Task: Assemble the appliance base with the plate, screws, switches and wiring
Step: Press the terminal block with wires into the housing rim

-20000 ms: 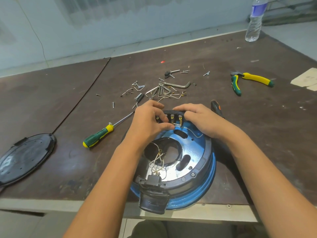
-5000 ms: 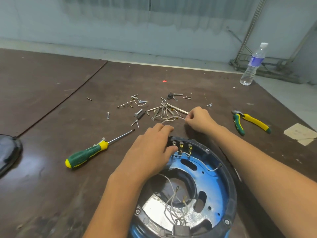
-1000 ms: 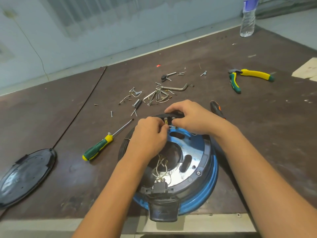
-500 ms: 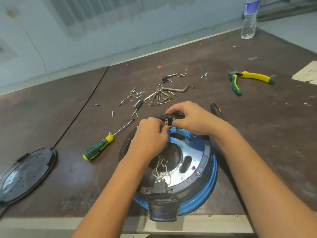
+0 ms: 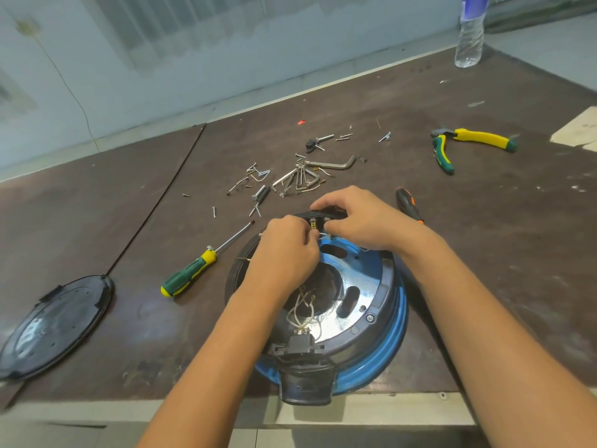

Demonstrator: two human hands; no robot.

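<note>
The round blue and black appliance base (image 5: pixel 365 305) lies upside down at the table's near edge, its shiny metal inside showing. Loose white wires (image 5: pixel 305 313) run from its middle to a black connector (image 5: pixel 302 345) at the near rim. My left hand (image 5: pixel 284 253) pinches a thin white wire at the far rim. My right hand (image 5: pixel 358 221) grips the black switch block (image 5: pixel 318 218) there, beside its brass terminals. A black round plate (image 5: pixel 55 324) lies at the far left. Several loose screws (image 5: pixel 255 195) are scattered beyond the base.
A green and yellow screwdriver (image 5: pixel 193 270) lies left of the base. Hex keys (image 5: pixel 310 176) lie among the screws. An orange-tipped tool (image 5: pixel 408 205) is behind my right wrist. Green and yellow pliers (image 5: pixel 465 145) lie at the right, a water bottle (image 5: pixel 470 30) at the far right corner.
Over the last second both hands stay at the switch block on the far rim with only small finger movement. Five seconds ago my right hand was out among the hex keys.
</note>
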